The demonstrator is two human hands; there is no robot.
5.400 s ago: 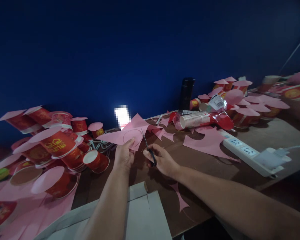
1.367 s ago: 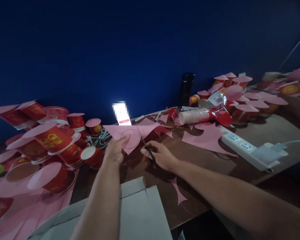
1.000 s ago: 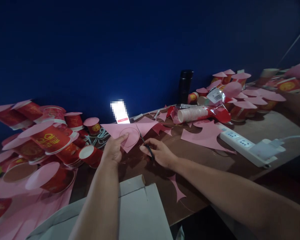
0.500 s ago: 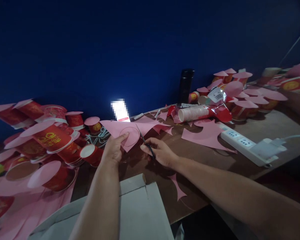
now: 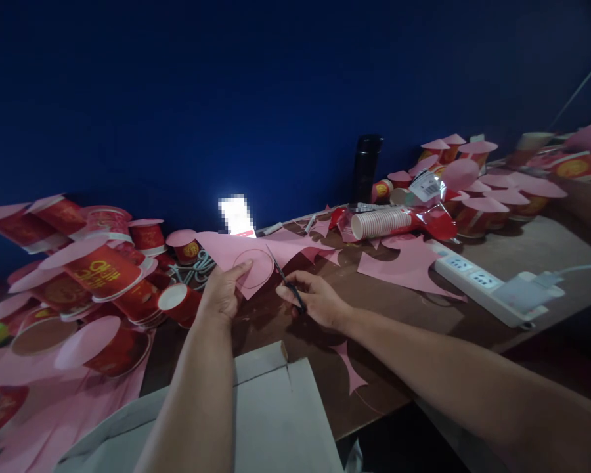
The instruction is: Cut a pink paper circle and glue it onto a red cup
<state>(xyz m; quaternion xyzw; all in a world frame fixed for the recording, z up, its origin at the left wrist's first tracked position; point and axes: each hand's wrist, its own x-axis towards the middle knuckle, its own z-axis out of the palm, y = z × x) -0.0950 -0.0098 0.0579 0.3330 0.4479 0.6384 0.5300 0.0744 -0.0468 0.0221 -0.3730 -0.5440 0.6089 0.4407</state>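
The fingers of the left hand (image 5: 221, 292) grip a pink paper sheet (image 5: 261, 259) marked with a dark-outlined circle (image 5: 256, 274). The fingers of the right hand (image 5: 320, 299) close around black-handled metal scissors (image 5: 287, 284), blades beside the circle. The sheet is above the brown worktop (image 5: 308, 338). Red paper cups (image 5: 101, 272) with pink paper discs (image 5: 88, 341) crowd the left side.

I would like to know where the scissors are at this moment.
In the head view, the scissors are near the middle, held in the right hand, their front end at the pink paper held by the left hand.
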